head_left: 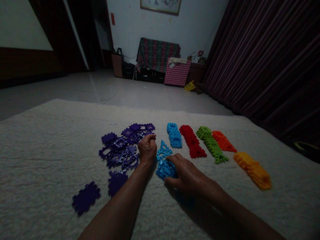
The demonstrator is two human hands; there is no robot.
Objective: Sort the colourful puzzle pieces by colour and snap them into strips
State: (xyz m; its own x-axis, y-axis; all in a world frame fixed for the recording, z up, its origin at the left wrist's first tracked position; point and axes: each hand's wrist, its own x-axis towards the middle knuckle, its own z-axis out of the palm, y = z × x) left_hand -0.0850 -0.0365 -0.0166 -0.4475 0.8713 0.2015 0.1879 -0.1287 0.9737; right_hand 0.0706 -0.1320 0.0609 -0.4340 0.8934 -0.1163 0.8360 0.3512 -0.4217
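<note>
r hand (183,171) fingers holding blue pcs (165,169), l hand (147,148) curled by purple pcs (117,156), can't tell if holding

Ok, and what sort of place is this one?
Probably a room in a home, perhaps a living room: a long dark curtain hangs on the right, a framed picture is on the far wall, and a patterned cloth drapes something below it.

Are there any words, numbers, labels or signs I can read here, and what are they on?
None can be read.
Framed picture: cut off, its marks too small.
Red strip on the wall: too blurred.
Purple pieces and blue pieces: no letters or numbers I can make out.
</note>
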